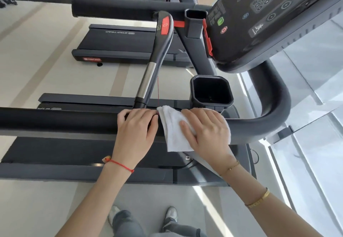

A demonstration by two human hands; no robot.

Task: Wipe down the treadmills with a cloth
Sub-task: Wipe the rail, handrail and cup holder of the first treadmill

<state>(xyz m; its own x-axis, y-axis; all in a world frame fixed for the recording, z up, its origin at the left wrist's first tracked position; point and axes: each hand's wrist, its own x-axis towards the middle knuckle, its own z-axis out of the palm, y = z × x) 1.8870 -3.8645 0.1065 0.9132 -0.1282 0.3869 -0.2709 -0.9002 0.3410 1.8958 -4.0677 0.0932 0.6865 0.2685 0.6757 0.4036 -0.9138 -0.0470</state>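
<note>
1. We have the white folded terry cloth (175,131) draped over the thick black padded side handrail (55,120) of the near treadmill, just where the rail starts to bend toward the console; its lower edge hangs loose below the rail.
2. Our right hand (206,131) lies on top of the cloth with the fingers fairly straight and spread, pressing it against the rail rather than pinching it. The thumb rests on the cloth's face.
3. Our left hand (137,127) sits just beside the cloth on the bare rail, fingers curled over the top of it, bracing. It touches the cloth's edge at most; we cannot tell whether it holds any of it.
4. To do this stroke well, we judge that we should wrap the cloth further round the rail so the underside gets wiped too, keep even pressure, and travel in one direction along the padding, moving the left hand clear first.
5. The cloth looks clean, soft and thick, folded into a rough rectangle.
6. Further out stand the slanted grey-and-chrome pulse grip bar (148,77), the square black cup holder (211,90) and the dark button console (269,14), all probably due for wiping.
7. A second black treadmill (118,44) stands beyond.
</note>
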